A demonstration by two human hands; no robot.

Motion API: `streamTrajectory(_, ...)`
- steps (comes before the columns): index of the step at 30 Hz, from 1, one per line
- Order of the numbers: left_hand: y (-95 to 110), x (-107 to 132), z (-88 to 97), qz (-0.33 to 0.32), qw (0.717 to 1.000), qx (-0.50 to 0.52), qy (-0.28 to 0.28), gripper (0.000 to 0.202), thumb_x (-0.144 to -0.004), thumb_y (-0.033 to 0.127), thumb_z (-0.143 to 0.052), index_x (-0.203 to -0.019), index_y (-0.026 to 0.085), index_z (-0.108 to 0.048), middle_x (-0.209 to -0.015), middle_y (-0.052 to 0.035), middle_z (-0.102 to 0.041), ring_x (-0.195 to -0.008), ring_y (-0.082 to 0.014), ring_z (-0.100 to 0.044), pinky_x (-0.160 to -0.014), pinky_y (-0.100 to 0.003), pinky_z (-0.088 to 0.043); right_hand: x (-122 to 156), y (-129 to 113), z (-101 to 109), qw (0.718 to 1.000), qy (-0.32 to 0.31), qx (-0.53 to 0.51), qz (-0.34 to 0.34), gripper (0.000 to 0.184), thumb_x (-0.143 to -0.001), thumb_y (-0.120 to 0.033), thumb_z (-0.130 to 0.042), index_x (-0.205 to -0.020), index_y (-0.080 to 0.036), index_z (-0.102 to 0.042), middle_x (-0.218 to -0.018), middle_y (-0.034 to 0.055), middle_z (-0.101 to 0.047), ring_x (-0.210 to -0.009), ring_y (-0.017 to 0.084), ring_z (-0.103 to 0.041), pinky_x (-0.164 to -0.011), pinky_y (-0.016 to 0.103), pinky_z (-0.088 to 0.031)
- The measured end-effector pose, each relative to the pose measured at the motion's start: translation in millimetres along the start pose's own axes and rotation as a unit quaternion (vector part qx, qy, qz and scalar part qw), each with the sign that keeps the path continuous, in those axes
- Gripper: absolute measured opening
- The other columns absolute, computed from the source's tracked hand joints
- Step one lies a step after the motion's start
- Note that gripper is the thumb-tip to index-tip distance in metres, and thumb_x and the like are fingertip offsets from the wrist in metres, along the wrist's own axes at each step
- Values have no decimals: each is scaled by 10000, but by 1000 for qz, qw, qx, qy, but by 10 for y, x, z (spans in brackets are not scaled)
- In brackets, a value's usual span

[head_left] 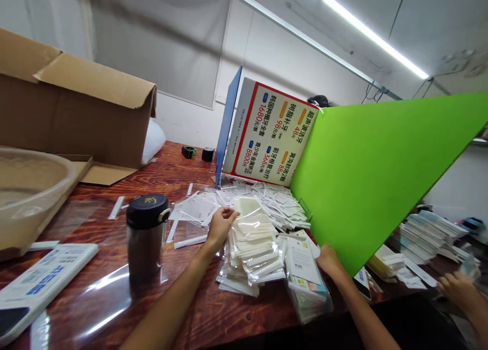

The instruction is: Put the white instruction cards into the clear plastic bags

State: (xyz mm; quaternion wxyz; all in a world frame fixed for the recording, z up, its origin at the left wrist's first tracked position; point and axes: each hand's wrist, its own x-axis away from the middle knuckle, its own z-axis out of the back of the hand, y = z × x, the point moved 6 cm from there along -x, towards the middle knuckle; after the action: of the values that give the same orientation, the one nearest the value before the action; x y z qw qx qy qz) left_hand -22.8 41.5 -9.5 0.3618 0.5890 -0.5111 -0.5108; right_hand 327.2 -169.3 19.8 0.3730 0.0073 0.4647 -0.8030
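Observation:
My left hand [220, 227] rests on the left edge of a tall pile of clear plastic packets [253, 248], its fingers curled around the top packet. My right hand [328, 261] lies lower right, next to the green divider, fingers closed on the edge of a stack of printed white cards in sleeves [303, 268]. Many more white packets [274, 197] are spread behind the pile.
A black and steel flask [147, 233] stands left of the pile on the wooden table [236, 314]. An open cardboard box [76, 116], a plastic basin [26, 192], a green divider [381, 172], a blue divider [227, 121] and a printed sign [269, 131] surround the area. Another person's hand [459, 289] works at right.

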Motion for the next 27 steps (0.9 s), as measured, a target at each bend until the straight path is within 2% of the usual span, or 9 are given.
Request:
streamTrajectory(3, 60, 38, 19, 23, 1000, 19, 7, 432, -557, 374, -797, -883, 157, -615, -796, -66, -700, -804, -219, -662, -747, -319, -484, 21, -13, -56, 998, -43, 34, -2, 388, -523, -199, -775, -566, -278, -397, -467, -12, -476, -440, 186, -485, -491, 327, -308)
streamTrajectory(6, 85, 57, 37, 41, 998, 35, 10, 425, -565, 335, -790, -912, 149, -629, -747, -56, -702, -766, -208, -665, -738, -314, -490, -32, -4, -23, 996, -60, 57, -20, 266, -623, -229, -699, -699, -268, -447, -535, 13, -546, -454, 208, -516, -511, 335, -336)
streamTrajectory(9, 95, 62, 29, 46, 998, 39, 5, 419, -547, 318, -807, -898, 145, -657, -741, -55, -707, -762, -204, -667, -723, -302, -492, -109, -118, 143, 991, -17, 134, -7, 132, -719, -295, -592, -806, -236, -513, -700, 81, -639, -565, 236, -577, -558, 338, -376)
streamTrajectory(12, 83, 61, 14, 54, 997, 47, 5, 418, -535, 329, -822, -878, 143, -673, -742, -58, -711, -748, -199, -664, -695, -293, -488, -94, -400, 343, 982, 46, 177, 45, 173, -756, -361, -510, -816, -209, -568, -767, 113, -663, -657, 255, -597, -583, 336, -392)
streamTrajectory(14, 79, 59, 5, 51, 997, 51, 6, 420, -527, 345, -834, -858, 139, -679, -735, -59, -711, -734, -193, -659, -690, -290, -484, -29, -561, 413, 990, 45, 126, 54, 270, -764, -435, -508, -852, -200, -605, -705, 90, -655, -592, 236, -586, -559, 326, -400)
streamTrajectory(18, 90, 67, -10, 39, 998, 50, 4, 492, -539, 399, -848, -915, 125, -689, -651, -19, -667, -675, -169, -638, -679, -281, -472, 199, -752, 369, 999, -29, -29, 36, 437, -730, -594, -577, -902, -198, -644, -529, 11, -584, -454, 185, -522, -482, 290, -402)
streamTrajectory(23, 118, 93, -39, 47, 994, 95, -2, 597, -585, 452, -825, -1045, 112, -654, -756, -45, -686, -753, -176, -654, -735, -292, -480, 668, -811, 97, 979, -113, -172, 13, 451, -727, -592, -668, -907, -180, -646, -502, -21, -549, -464, 145, -493, -443, 234, -362)
streamTrajectory(25, 142, 104, -48, 43, 994, 102, -5, 601, -596, 445, -819, -1065, 113, -643, -807, -58, -693, -791, -176, -652, -759, -291, -480, 869, -801, -44, 967, -131, -219, -6, 443, -725, -592, -688, -872, -177, -638, -482, -33, -522, -441, 123, -454, -420, 216, -332)
streamTrajectory(27, 163, 116, -50, 38, 995, 92, -4, 599, -610, 450, -809, -1077, 116, -640, -833, -62, -691, -798, -170, -644, -754, -282, -477, 1050, -791, -188, 953, -143, -265, -33, 448, -720, -595, -701, -858, -175, -628, -526, -24, -559, -421, 101, -426, -402, 207, -314)
